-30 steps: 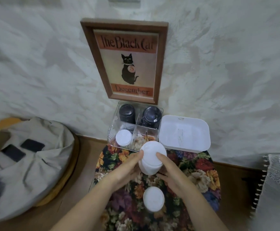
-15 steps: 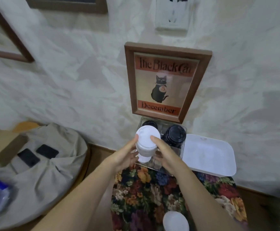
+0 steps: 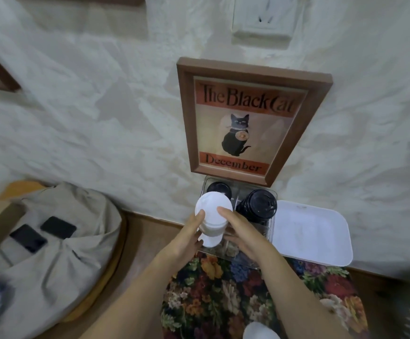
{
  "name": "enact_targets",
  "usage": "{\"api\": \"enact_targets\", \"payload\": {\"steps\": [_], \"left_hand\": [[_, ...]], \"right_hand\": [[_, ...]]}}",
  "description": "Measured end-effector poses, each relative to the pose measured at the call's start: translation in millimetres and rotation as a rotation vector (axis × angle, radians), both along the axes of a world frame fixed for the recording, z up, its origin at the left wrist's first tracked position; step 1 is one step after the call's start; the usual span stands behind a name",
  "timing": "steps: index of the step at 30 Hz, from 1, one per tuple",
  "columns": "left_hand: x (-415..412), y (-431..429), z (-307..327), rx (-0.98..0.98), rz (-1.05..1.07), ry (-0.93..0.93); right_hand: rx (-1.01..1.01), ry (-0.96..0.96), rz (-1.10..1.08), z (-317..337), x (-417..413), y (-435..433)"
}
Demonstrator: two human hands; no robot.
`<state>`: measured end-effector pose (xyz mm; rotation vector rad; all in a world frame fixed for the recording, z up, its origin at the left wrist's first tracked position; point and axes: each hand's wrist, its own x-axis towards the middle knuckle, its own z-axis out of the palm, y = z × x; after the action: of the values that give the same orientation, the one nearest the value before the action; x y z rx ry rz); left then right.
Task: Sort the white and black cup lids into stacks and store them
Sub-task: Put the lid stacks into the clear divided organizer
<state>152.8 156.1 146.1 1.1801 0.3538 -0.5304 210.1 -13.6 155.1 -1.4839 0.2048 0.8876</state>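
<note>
- Head view, the only view. Landmark: the clear compartment box [image 3: 272, 223] at the foot of the wall.
- White lid stack [image 3: 212, 214] is held over the box's front-left part, roughly upright, flat top toward the camera.
- Left hand [image 3: 186, 241] grips the stack's left side, thumb tip on the top rim.
- Right hand [image 3: 243, 238] grips the stack's right side, thumb tip also on the top, fingers curled round the lower part.
- A white disc [image 3: 210, 241] shows just under the stack, in the box's front-left; cannot tell whether the two touch.
- Tall black lid stack [image 3: 257, 204] stands in the box's rear-right compartment, just right of the white stack.
- Second black stack [image 3: 219, 188] sits in the rear-left compartment, partly hidden behind the white stack.
- White rectangular tray [image 3: 311, 233] lies touching the box's right side.
- Framed cat print [image 3: 250, 121] hangs on the wall directly above the box.
- Floral cloth [image 3: 223, 289] spreads in front of the box, under both forearms.
- Lone white lid [image 3: 260, 331] lies on the cloth, well in front of the box, cut by the frame's edge.
- Grey cushion [image 3: 72, 253] sits well left of the box, with two dark flat slabs [image 3: 57, 226] on it.
</note>
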Motion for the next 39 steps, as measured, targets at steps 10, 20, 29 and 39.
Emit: {"api": "enact_targets", "payload": {"steps": [10,20,29,39], "left_hand": [[-9,-3,18,0.115,-0.023,0.010],[-16,8,6,0.115,-0.085,0.098],[-15,2,0,0.146,-0.042,0.154],[-10,-2,-17,0.370,0.073,0.170]], "right_hand": [[0.012,0.015,0.025,-3,-6,-6],[-0.006,0.026,-0.024,-14,-21,-1],[-0.078,-0.040,-0.085,-22,-27,1],[-0.531,-0.288,-0.025,-21,-33,4]]}}
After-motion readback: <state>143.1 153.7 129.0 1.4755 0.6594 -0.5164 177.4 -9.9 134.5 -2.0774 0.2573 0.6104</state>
